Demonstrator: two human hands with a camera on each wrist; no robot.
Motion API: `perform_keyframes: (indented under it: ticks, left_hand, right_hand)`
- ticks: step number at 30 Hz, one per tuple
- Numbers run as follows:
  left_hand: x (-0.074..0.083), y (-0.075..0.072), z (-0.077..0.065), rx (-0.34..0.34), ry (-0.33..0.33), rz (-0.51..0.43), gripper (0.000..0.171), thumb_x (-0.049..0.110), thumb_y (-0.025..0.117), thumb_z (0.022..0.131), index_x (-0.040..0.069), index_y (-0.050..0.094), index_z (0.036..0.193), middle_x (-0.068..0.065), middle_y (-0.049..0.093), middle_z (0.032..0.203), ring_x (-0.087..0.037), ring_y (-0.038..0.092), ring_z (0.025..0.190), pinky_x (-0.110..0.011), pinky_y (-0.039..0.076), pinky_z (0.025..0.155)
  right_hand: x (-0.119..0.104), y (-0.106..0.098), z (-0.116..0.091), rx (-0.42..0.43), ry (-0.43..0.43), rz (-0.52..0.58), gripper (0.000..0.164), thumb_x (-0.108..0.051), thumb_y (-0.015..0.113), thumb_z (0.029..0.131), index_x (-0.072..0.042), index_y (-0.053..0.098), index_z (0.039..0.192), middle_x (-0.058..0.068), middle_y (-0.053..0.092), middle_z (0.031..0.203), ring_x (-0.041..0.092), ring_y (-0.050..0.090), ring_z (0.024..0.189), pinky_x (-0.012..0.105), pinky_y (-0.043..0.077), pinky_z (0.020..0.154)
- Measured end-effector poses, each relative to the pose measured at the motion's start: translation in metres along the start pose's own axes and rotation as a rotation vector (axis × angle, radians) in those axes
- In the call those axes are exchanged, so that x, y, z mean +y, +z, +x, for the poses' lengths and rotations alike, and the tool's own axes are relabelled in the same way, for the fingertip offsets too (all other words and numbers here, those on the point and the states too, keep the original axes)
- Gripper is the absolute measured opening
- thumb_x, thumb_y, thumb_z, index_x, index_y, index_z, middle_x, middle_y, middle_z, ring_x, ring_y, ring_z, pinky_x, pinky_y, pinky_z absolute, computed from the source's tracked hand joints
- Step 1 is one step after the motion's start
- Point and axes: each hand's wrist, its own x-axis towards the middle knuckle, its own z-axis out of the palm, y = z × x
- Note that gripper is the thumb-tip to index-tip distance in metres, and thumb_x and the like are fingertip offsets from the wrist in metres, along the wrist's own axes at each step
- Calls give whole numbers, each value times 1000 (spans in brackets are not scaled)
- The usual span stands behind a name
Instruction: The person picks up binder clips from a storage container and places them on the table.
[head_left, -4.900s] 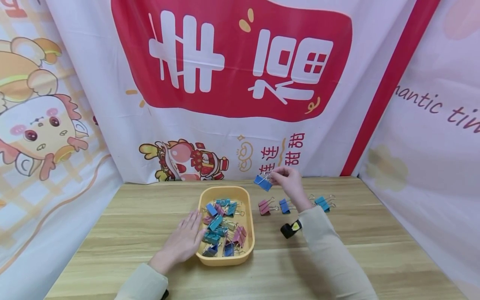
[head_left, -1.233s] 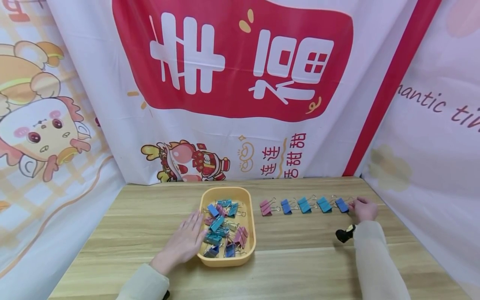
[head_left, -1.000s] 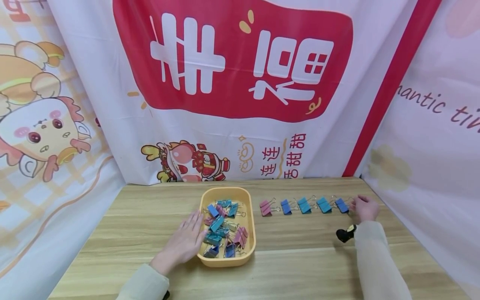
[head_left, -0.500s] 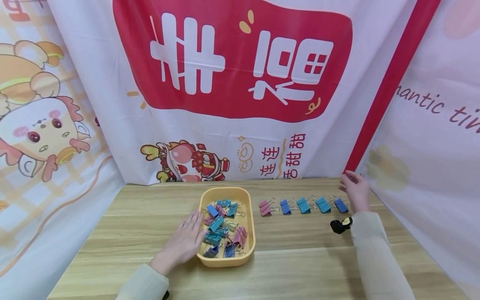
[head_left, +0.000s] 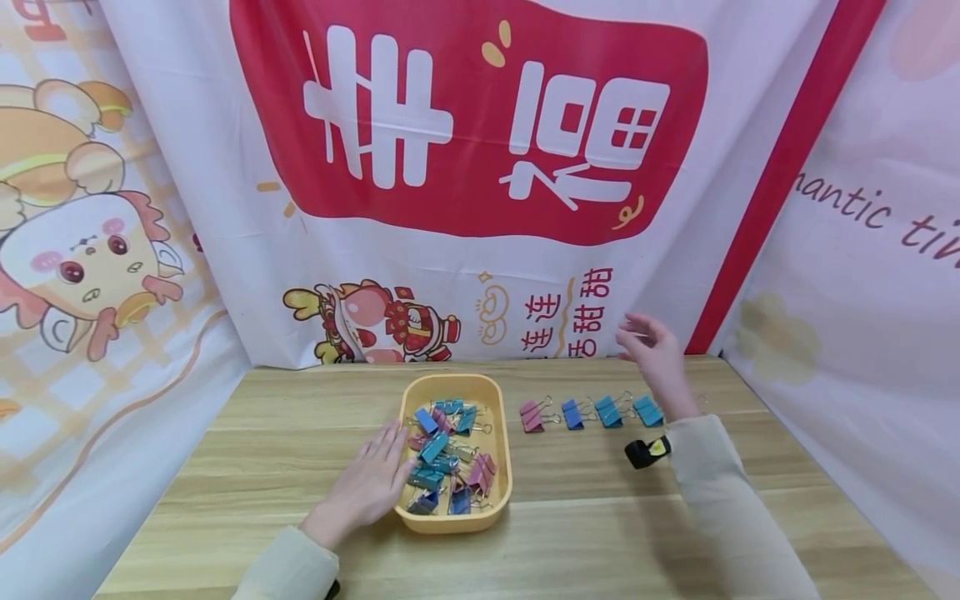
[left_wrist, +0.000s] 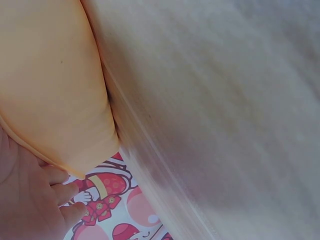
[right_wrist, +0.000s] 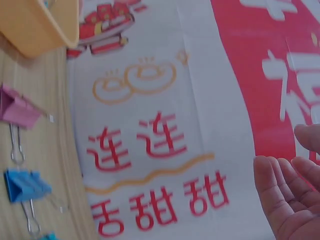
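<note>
My left hand (head_left: 363,479) lies with straight fingers along the left rim of a yellow tray (head_left: 491,521). Its fingers also touch the tray's outer wall (left_wrist: 60,85) in the left wrist view. Jumbled binder clips (head_left: 433,447) in teal, blue, pink and gold fill the tray. Raised above the back of the table, my right hand (head_left: 656,354) has loosely bent fingers and holds nothing. Below it runs a row: a pink binder clip (head_left: 532,415), a blue binder clip (head_left: 573,414) and two teal binder clips (head_left: 609,412). My right wrist hides the blue clip at the row's end, except a wire handle.
The wooden table (head_left: 315,417) meets a printed cloth backdrop (head_left: 465,292) at its far edge, with cloth on both sides too. A black wrist camera (head_left: 643,452) juts out from my right wrist, just in front of the row.
My right hand carried a blue binder clip to the right end of the row, let go of it, then rose and swung back leftward. My left hand has stayed at the tray.
</note>
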Motion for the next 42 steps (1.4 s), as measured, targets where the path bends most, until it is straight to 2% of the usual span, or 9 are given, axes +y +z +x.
perform_keyframes:
  ticks: [7, 11, 18, 21, 25, 27, 33, 37, 42]
  left_hand:
    - [0, -1, 1, -6, -2, 3, 58, 35, 30, 101, -4, 23, 143, -20, 13, 149, -34, 12, 136, -48, 14, 108]
    - [0, 0, 1, -6, 1, -6, 58, 34, 30, 101, -5, 23, 143, -20, 13, 149, -34, 12, 136, -49, 16, 108]
    - [-1, 2, 0, 0, 12, -16, 57, 33, 31, 101, -5, 24, 142, -22, 14, 149, -36, 12, 135, -50, 16, 108]
    - [-1, 1, 0, -3, 7, -15, 57, 33, 31, 101, -5, 23, 143, -21, 14, 149, -35, 12, 136, -48, 15, 108]
    - [0, 0, 1, -10, 1, -8, 58, 34, 31, 101, -5, 23, 143, -21, 14, 149, -34, 12, 136, -48, 15, 108]
    - [0, 0, 0, -9, 0, -7, 58, 34, 30, 101, -5, 23, 143, -21, 14, 149, -34, 12, 136, -48, 15, 108]
    - [0, 0, 0, -7, 2, -14, 58, 34, 31, 101, -5, 23, 142, -22, 15, 149, -34, 12, 136, -48, 16, 108]
    - [-1, -1, 0, -7, 4, -14, 58, 34, 31, 101, -6, 23, 142, -22, 15, 149, -35, 12, 136, -48, 16, 108]
    - [-1, -1, 0, -8, 7, -7, 58, 34, 31, 101, -6, 23, 142, -21, 15, 149, -35, 13, 135, -48, 16, 108]
  right_hand:
    - [-13, 40, -17, -157, -53, -26, 50, -22, 65, 87, -5, 47, 131, 15, 54, 116, 24, 56, 97, 36, 52, 80]
    - [-14, 60, -26, -237, -73, -34, 46, -17, 64, 87, -3, 50, 128, 18, 55, 112, 30, 56, 95, 36, 53, 78]
    - [-10, 89, -42, -369, -105, -33, 40, -11, 66, 85, 0, 53, 122, 18, 58, 106, 26, 59, 87, 36, 54, 73]
    - [-6, 99, -48, -432, -115, -61, 40, -9, 66, 84, 1, 54, 121, 19, 58, 107, 26, 59, 88, 39, 54, 74]
    - [0, 111, -56, -529, -107, -97, 39, -10, 67, 83, 0, 55, 119, 16, 59, 106, 26, 60, 86, 36, 55, 69]
    - [-5, 116, -63, -584, -92, -106, 39, -9, 67, 83, 2, 55, 119, 15, 59, 105, 28, 60, 86, 37, 55, 69]
    - [13, 131, -69, -719, -56, -122, 38, -11, 69, 83, 0, 57, 117, 10, 59, 99, 23, 60, 81, 37, 55, 67]
    - [26, 139, -71, -778, -36, -158, 37, -11, 70, 81, -1, 59, 115, 11, 59, 98, 20, 59, 76, 39, 55, 66]
    - [30, 145, -73, -822, -13, -236, 33, -16, 72, 81, -7, 62, 111, 14, 60, 101, 26, 59, 79, 35, 54, 62]
